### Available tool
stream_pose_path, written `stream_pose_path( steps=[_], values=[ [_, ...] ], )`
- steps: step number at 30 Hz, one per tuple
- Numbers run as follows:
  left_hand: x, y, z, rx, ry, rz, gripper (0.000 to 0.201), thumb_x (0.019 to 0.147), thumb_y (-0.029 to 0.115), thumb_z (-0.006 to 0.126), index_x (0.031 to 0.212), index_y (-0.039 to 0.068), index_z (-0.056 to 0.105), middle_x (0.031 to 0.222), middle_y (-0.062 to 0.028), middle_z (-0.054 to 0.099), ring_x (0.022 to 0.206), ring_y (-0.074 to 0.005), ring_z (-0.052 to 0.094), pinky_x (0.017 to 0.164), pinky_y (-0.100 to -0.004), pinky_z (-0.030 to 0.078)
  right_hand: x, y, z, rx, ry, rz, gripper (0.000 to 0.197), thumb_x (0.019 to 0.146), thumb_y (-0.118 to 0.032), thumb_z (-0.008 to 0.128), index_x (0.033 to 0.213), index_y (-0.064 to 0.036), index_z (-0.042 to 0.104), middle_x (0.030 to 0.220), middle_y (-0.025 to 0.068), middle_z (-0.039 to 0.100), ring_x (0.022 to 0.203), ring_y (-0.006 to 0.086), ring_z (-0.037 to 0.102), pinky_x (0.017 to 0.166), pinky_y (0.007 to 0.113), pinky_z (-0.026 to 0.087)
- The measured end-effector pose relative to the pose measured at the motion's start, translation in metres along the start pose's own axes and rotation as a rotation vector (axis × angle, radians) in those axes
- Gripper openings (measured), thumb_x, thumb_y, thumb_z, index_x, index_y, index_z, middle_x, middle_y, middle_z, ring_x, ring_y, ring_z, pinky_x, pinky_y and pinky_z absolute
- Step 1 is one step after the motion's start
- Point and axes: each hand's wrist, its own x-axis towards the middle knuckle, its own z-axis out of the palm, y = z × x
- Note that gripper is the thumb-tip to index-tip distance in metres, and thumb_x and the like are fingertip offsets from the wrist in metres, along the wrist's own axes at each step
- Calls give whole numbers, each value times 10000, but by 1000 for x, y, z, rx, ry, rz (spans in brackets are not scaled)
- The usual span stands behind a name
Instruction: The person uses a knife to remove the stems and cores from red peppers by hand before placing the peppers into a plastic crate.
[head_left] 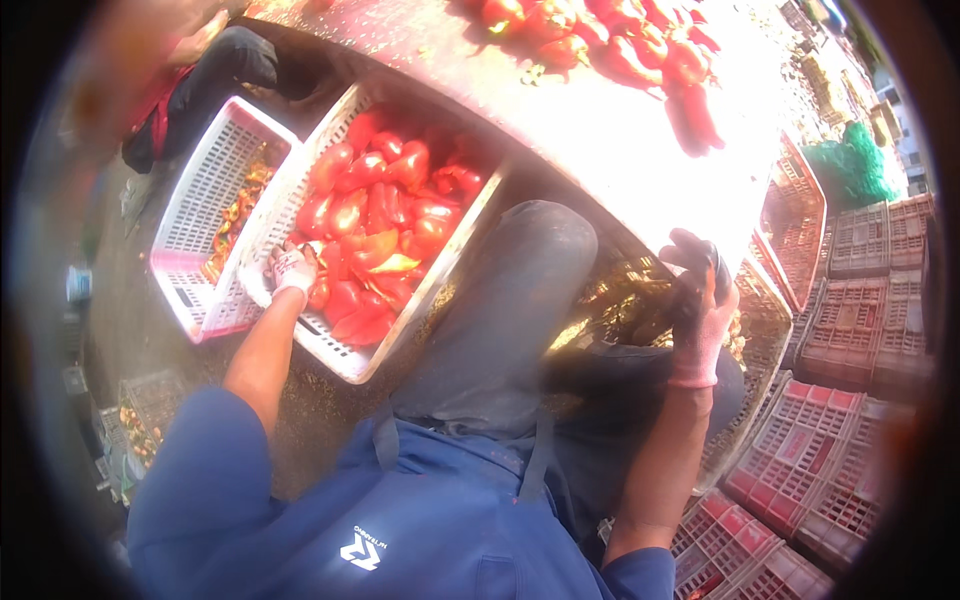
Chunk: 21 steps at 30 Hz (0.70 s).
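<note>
My left hand (288, 272), in a pale stained glove, is at the left rim of a white plastic crate (352, 366). Its fingers bend over the rim beside the peppers, with the thumb side outside. Many glossy red peppers (376, 212) fill that crate, which stands left of my knee. On the right, my right hand (703, 288) is raised by the near corner of the bright tabletop (600, 165). Its glove has a dark coating and a pinkish cuff. The fingers are bent but apart, and no held object shows between them.
More red peppers (620, 38) lie on the table's far side. A second white crate (190, 240) at the left holds pepper scraps. Scraps also fill a crate (765, 345) beneath my right hand. Stacked red crates (795, 440) line the right. Another person's leg (215, 85) is at upper left.
</note>
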Motion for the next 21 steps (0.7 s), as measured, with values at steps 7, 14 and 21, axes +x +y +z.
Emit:
stream_pose_path(
  steps=[7,14,21],
  values=[
    [-34,-8,-22,-22,148,116,718,988,469,518,1500,-19,392,1563,-245,371,1461,-396,345,1174,-579,276,67,0,-23,71,137,-280,404,1040,-352,578,1254,-22,667,972,107,713,485,48,504,427,201,371],
    [-96,56,-45,-506,372,646,486,905,120,716,1334,-6,523,1333,-209,559,1250,-392,533,1076,-452,437,94,47,-6,86,201,-190,449,1018,-411,616,1280,-49,656,924,79,685,546,73,546,465,232,434],
    [-124,187,-113,-824,280,948,476,869,81,740,1299,8,551,1294,-205,586,1200,-380,569,1014,-447,488,101,101,11,117,257,28,407,908,-243,797,1236,-63,637,890,21,664,632,75,586,530,236,502]
  ],
)
